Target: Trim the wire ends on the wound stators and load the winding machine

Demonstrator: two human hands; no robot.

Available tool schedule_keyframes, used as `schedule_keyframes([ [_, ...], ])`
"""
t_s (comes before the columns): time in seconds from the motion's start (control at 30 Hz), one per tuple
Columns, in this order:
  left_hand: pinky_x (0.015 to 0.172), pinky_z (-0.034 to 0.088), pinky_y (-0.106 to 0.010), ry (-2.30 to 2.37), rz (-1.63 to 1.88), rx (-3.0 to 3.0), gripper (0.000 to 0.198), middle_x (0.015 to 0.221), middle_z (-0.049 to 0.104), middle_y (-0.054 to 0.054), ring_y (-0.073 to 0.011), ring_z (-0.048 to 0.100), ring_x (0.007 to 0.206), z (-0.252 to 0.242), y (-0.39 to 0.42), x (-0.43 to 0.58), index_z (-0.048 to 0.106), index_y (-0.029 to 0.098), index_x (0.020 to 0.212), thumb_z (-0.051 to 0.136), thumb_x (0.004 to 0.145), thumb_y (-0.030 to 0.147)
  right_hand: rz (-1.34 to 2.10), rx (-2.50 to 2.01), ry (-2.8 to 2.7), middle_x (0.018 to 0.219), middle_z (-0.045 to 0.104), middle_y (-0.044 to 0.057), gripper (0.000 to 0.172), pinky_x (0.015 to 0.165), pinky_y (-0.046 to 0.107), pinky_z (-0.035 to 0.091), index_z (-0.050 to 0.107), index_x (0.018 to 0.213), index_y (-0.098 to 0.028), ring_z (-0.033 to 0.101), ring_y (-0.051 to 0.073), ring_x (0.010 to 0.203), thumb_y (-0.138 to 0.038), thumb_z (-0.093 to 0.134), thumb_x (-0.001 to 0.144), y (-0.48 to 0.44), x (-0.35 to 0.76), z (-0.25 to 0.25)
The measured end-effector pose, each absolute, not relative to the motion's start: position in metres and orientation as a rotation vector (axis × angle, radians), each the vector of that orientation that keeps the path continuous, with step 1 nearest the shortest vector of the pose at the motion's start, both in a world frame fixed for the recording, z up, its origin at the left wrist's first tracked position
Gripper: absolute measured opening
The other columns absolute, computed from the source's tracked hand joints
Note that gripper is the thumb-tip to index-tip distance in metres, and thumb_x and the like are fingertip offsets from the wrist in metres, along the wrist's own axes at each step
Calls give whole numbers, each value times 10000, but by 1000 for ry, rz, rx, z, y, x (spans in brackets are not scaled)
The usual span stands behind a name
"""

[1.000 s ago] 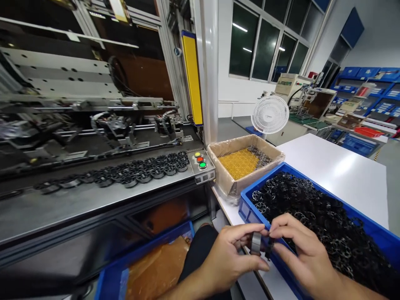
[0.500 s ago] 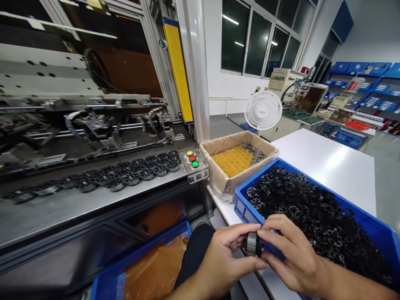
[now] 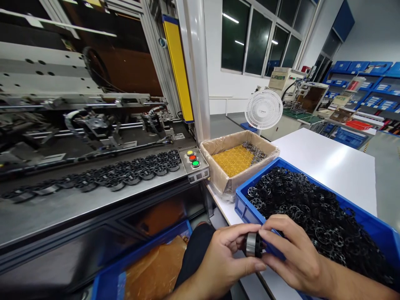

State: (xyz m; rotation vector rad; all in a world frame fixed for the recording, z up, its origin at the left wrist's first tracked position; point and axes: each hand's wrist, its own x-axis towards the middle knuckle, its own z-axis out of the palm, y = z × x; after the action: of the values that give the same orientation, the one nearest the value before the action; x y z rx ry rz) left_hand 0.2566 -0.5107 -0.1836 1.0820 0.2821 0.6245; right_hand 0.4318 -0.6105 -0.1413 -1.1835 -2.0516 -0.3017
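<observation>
Between my two hands is a small round part (image 3: 251,244), with a grey metal ring and a black rim on its right side. My left hand (image 3: 226,252) is closed on it, thumb below and fingers above. My right hand (image 3: 292,250) grips the black rim from the right with its fingertips. The part's far side is hidden by my fingers. Just beyond my right hand stands a blue bin (image 3: 254,214) heaped with black spoked plastic parts (image 3: 312,208).
Rows of black-and-metal rings (image 3: 131,177) lie on the machine's ledge (image 3: 78,208) at left, beside a button box (image 3: 200,174). A lined carton (image 3: 218,183) holds yellow and grey parts. Behind stand a white fan (image 3: 263,109) and a white table (image 3: 340,166). A blue crate (image 3: 106,279) sits below.
Both hands keep nearly the same place and grip. The ring part has turned slightly between the fingers, showing a little more of its metal band.
</observation>
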Motion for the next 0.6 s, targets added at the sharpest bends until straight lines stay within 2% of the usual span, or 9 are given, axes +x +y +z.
schedule_keyframes([
  [0.1, 769, 586, -204, 286, 607, 1070, 533, 896, 808, -24, -142, 739, 782, -184, -511, 257, 791, 213, 1062, 961, 558, 185, -307, -1177, -2057, 1001, 676, 146, 257, 817, 379, 619, 627, 1174, -87, 647, 223, 955, -84, 592, 919, -610, 431, -140],
  [0.3, 787, 589, -235, 312, 552, 1123, 589, 874, 797, -28, -163, 725, 777, -184, -511, 256, 801, 207, 1062, 987, 508, 270, -300, -1155, -2092, 955, 691, 134, 247, 805, 401, 595, 638, 1173, -88, 652, 225, 903, -246, 590, 989, -610, 434, -140],
  [0.47, 800, 580, -256, 294, 505, 1171, 610, 934, 782, -46, -183, 706, 815, -188, -515, 256, 793, 209, 1113, 972, 544, 338, -516, -1141, -2121, 921, 722, 121, 225, 835, 395, 592, 660, 1128, -75, 663, 216, 920, -217, 517, 1029, -610, 431, -138],
  [0.53, 846, 574, -288, 298, 497, 1211, 637, 997, 770, -66, -210, 706, 878, -190, -518, 255, 756, 202, 1200, 933, 618, 390, -527, -1132, -2117, 898, 730, 113, 219, 811, 381, 604, 666, 1124, -82, 673, 210, 894, -204, 511, 1029, -609, 430, -138],
  [0.6, 948, 549, -343, 295, 505, 1276, 636, 1115, 745, -99, -251, 696, 1018, -187, -518, 249, 674, 192, 1329, 825, 764, 440, -482, -1138, -2125, 901, 735, 117, 218, 800, 372, 614, 680, 1134, -95, 687, 221, 887, -230, 565, 1007, -607, 431, -139],
])
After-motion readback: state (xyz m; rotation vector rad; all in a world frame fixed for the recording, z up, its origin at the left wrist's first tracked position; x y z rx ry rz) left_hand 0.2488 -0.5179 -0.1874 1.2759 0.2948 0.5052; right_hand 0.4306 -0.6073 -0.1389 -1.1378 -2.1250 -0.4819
